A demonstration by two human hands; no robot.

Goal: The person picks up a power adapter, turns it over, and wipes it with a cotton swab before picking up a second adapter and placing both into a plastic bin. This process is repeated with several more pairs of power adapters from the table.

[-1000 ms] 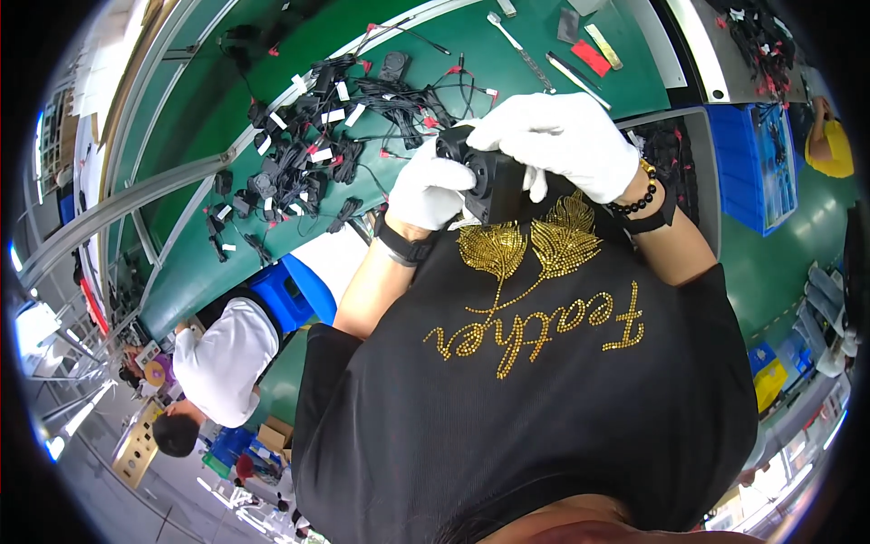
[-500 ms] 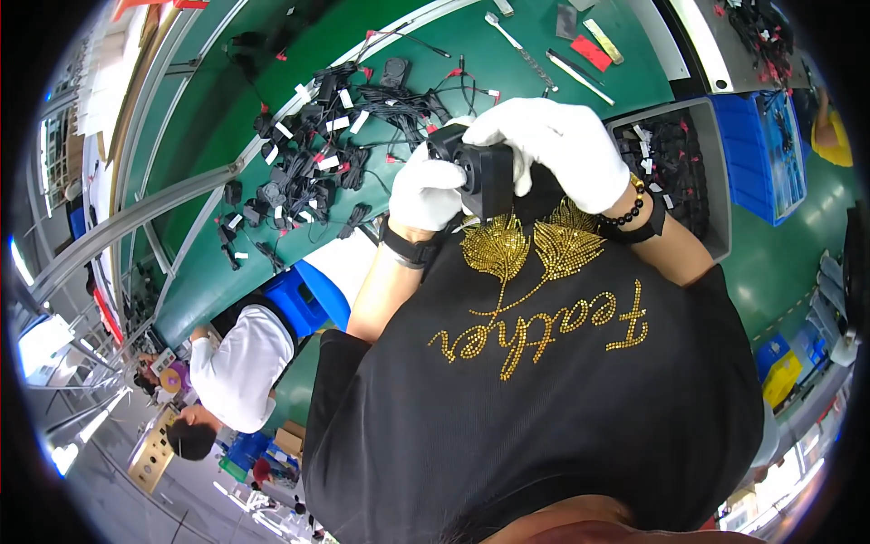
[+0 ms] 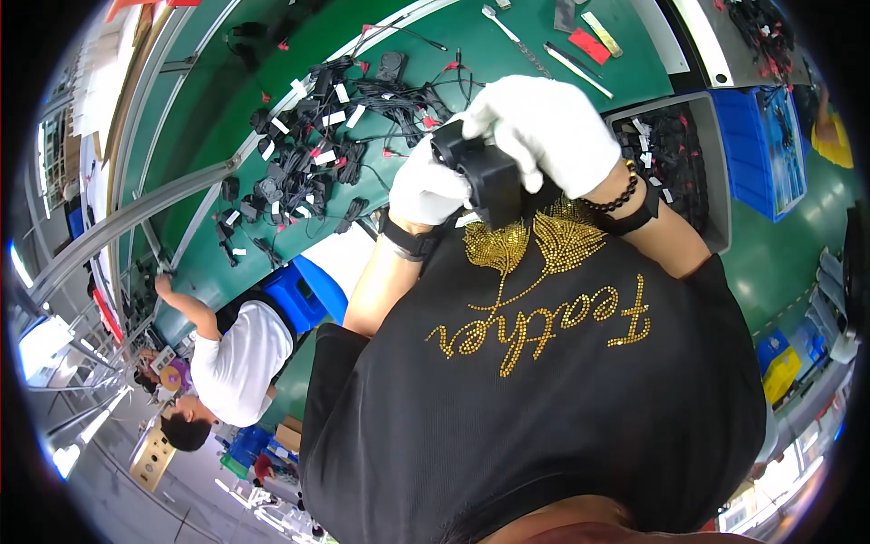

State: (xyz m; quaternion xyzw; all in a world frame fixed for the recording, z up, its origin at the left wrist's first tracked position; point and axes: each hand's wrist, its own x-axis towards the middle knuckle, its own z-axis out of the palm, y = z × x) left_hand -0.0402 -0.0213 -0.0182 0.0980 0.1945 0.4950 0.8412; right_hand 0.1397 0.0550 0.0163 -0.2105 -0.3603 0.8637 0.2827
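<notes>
A black, blocky power adapter (image 3: pixel 494 186) is held up in front of my chest, between both white-gloved hands. My left hand (image 3: pixel 424 188) grips its left side, with fingers and thumb closed against it. From above and the right, my right hand (image 3: pixel 562 131) holds its upper part with bent fingers; some fingertips are hidden behind the adapter. Beyond my left hand, black adapters with coiled cables, white tags and red tips form a pile (image 3: pixel 317 150) on the green table (image 3: pixel 453 23).
A grey bin (image 3: pixel 718 181) of black cabled parts stands at my right, beside a blue crate (image 3: pixel 757 154). At the far right of the table lie a toothbrush (image 3: pixel 512 32), a white pen-like tool (image 3: pixel 580 71) and a red block (image 3: pixel 589 47). A co-worker (image 3: pixel 240 363) in white is at left.
The adapter has tilted in my hands, and my right hand has shifted slightly up and left over it. The co-worker at left has stretched an arm out toward the table.
</notes>
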